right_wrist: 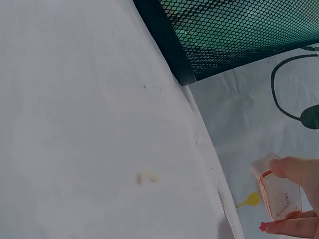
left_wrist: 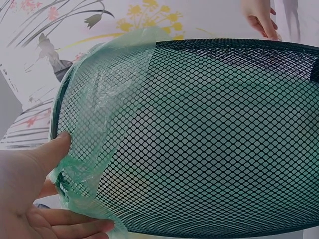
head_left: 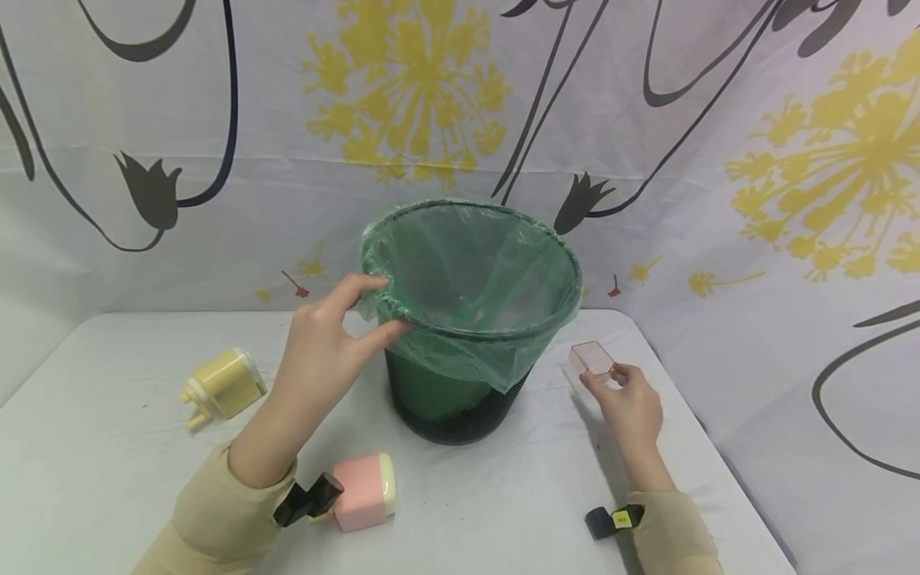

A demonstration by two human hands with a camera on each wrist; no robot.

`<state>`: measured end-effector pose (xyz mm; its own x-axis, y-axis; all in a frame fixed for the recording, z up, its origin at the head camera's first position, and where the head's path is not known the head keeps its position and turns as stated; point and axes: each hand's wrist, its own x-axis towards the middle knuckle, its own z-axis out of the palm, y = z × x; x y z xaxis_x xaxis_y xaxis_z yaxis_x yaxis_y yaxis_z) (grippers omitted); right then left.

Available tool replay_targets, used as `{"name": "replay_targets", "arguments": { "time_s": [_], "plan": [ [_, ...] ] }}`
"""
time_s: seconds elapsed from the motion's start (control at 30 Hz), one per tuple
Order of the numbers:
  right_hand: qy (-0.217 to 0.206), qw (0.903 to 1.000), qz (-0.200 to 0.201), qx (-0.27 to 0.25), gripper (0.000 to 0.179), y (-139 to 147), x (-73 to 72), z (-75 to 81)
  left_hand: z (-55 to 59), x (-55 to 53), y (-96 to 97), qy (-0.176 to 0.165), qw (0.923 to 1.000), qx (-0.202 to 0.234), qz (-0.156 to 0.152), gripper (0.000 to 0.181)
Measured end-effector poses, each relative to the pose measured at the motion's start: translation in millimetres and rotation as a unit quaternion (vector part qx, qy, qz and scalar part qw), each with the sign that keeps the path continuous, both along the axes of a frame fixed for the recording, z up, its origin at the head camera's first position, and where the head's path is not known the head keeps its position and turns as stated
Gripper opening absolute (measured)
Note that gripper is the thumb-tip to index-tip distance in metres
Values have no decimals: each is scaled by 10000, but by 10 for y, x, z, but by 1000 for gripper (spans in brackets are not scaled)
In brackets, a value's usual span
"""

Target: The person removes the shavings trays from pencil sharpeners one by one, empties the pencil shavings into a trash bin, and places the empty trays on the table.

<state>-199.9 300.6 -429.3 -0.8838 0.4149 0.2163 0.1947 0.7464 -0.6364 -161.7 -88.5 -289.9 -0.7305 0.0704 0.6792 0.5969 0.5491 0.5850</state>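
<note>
A black mesh wastebasket [head_left: 402,399] stands on the table, lined with a green plastic bag [head_left: 496,359] folded over its rim. My left hand [head_left: 323,343] grips the rim at its near left side, thumb outside; up close, the bag bunches around the fingers [left_wrist: 75,230]. To the right of the basket, my right hand [head_left: 628,403] pinches a small clear box [head_left: 592,358] with pinkish-red edges between thumb and fingers. In the right wrist view the box [right_wrist: 281,194] is tilted and carries small lettering on one face.
A yellow boxy toy-like thing [head_left: 226,383] with pegs lies left of my left arm. A pink one [head_left: 362,491] with a pale yellow end lies in front, beside the left wrist camera. Behind the white-covered table [head_left: 503,511] hangs a flower-patterned cloth [head_left: 273,120].
</note>
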Motion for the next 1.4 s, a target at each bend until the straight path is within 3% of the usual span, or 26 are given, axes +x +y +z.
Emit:
{"name": "replay_targets", "arguments": {
  "time_s": [0.27, 1.4],
  "plan": [
    [-249, 9995, 19, -169, 75, 34, 0, -37, -1, 3, 0, -52, 10000, 12, -12, 47],
    [-529, 9985, 84, 98, 68, 91, 13, -137, 5, 2, 5, 42, 10000, 7, 30, 47]
  ]
}}
